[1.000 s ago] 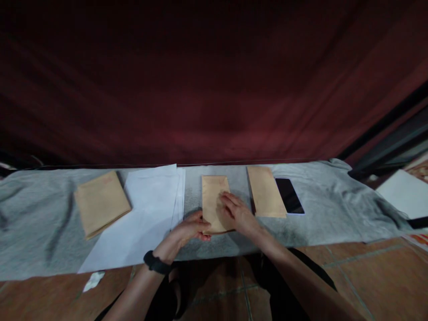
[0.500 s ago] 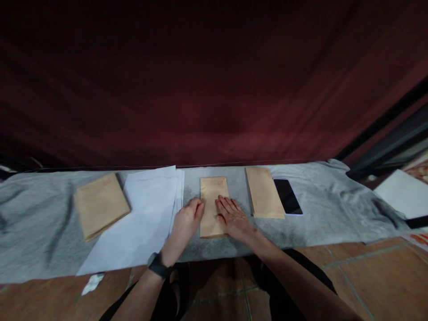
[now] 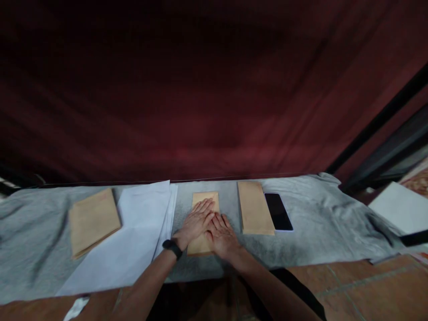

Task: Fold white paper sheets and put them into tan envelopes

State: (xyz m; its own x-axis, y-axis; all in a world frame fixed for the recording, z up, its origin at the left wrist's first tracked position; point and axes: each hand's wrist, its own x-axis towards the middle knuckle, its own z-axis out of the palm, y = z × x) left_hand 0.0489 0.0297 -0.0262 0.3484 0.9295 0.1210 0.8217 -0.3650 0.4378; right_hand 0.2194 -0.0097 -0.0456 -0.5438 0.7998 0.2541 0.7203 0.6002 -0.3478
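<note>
A brown paper envelope [image 3: 200,245] lies on the grey cloth in front of me, partly covered by both hands. My left hand [image 3: 196,220], with a black band at the wrist, rests flat on it with fingers stretched out. My right hand [image 3: 223,235] also lies flat, over the envelope's right side, its fingertips meeting the left hand's. To the right is a second pile of brown envelopes [image 3: 256,208]. A larger stack of brown envelopes [image 3: 94,220] sits at the left, overlapping white paper sheets [image 3: 133,240].
A dark-screened phone [image 3: 278,212] lies beside the right-hand envelopes. The grey cloth [image 3: 321,223] covers the long narrow surface, with a dark red curtain [image 3: 214,111] behind it. A white flat object [image 3: 403,207] is at the far right. Tiled floor [image 3: 377,285] shows below.
My left hand left the envelope's lower left edge, passed its left side as a loose fist, and now lies flat on top. My right hand stayed on the envelope, shifting lower. The view tilted upward.
</note>
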